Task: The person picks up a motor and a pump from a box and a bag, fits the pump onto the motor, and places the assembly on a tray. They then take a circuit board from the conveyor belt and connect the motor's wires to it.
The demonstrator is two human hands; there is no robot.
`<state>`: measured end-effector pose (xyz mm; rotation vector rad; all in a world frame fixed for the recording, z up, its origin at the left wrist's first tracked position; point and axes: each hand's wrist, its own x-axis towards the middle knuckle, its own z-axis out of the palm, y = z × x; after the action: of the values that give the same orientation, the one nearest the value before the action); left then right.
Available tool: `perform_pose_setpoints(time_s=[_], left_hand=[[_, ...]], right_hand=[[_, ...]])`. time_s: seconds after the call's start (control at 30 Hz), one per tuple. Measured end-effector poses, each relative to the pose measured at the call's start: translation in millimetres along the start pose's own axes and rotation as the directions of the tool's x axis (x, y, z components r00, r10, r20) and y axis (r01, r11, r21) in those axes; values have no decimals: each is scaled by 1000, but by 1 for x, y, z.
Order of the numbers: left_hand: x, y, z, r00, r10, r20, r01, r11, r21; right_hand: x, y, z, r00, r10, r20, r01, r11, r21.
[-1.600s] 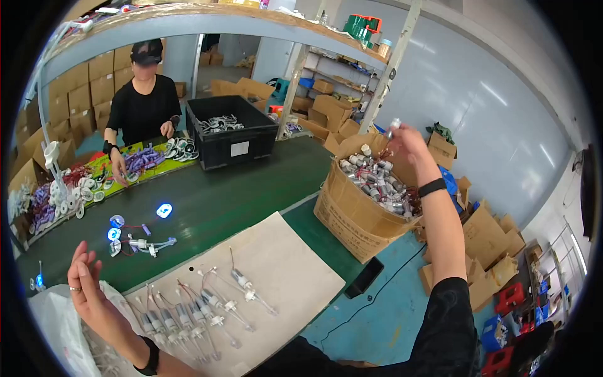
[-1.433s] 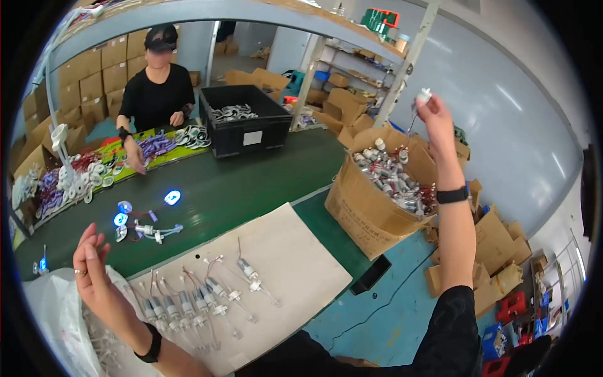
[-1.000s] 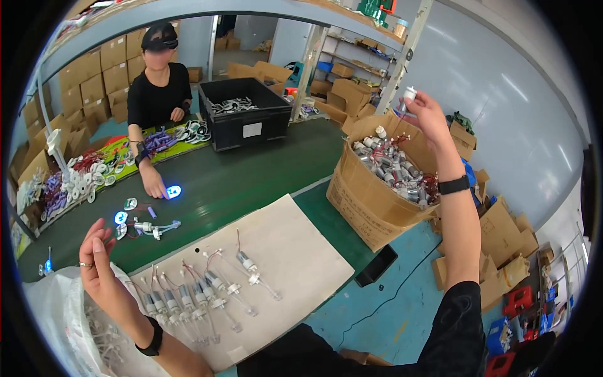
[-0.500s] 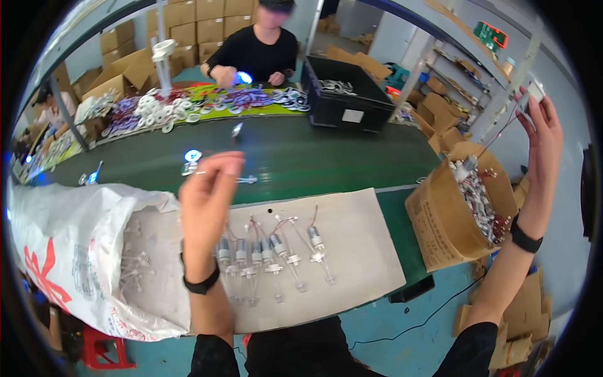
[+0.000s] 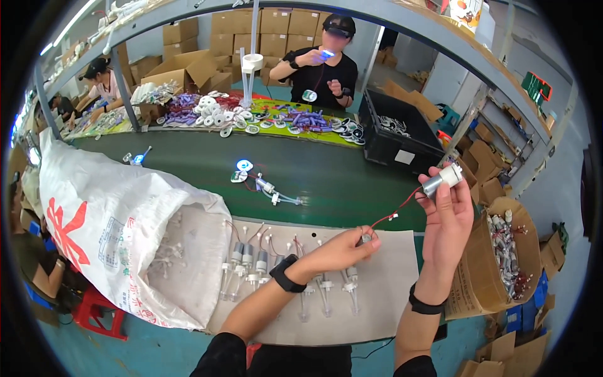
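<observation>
My right hand is raised over the right end of the beige board, gripping a small motor pump with a silver body and white head. From it red wires with a small white connector run down to my left hand. The left fingers are closed on the wires; a small greyish piece shows at the fingertips, too hidden to name. Below and beside my left hand, several similar motor pumps with clear tubes lie in a row on the board; my left hand and wrist cover part of the row.
At left a white woven sack lies open, small white fittings inside. A cardboard box of motors stands at right. Beyond, a green belt carries a lit assembly. A black crate and a co-worker are across it.
My right hand has come down and inward from the far right with the pump. My left hand has moved right and down to the wires. The co-worker has raised a lit piece.
</observation>
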<state>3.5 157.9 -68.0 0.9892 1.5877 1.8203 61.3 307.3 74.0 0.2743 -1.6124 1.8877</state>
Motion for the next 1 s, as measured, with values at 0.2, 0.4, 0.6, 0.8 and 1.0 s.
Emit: perform_pose_setpoints(time_s=[0.2, 0.4, 0.6, 0.8, 1.0], left_hand=[[-6, 25, -4, 964, 33, -264, -65, 992, -111], [-10, 19, -29, 971, 137, -195, -81, 959, 271], [-6, 12, -36, 943, 35, -331, -163, 916, -366], [0, 0, -43, 901, -38, -431, -79, 965, -251], [-2, 4, -46, 916, -10, -402, -56, 987, -153]], right_hand=[[2, 61, -15, 970, 245, 12, -236, 920, 312], [11, 103, -20, 934, 355, -36, -307, 850, 428], [18, 107, -26, 915, 376, 147, -404, 864, 300], [19, 104, -28, 929, 365, 70, -370, 891, 263], [18, 114, -27, 951, 310, 18, -310, 942, 128]])
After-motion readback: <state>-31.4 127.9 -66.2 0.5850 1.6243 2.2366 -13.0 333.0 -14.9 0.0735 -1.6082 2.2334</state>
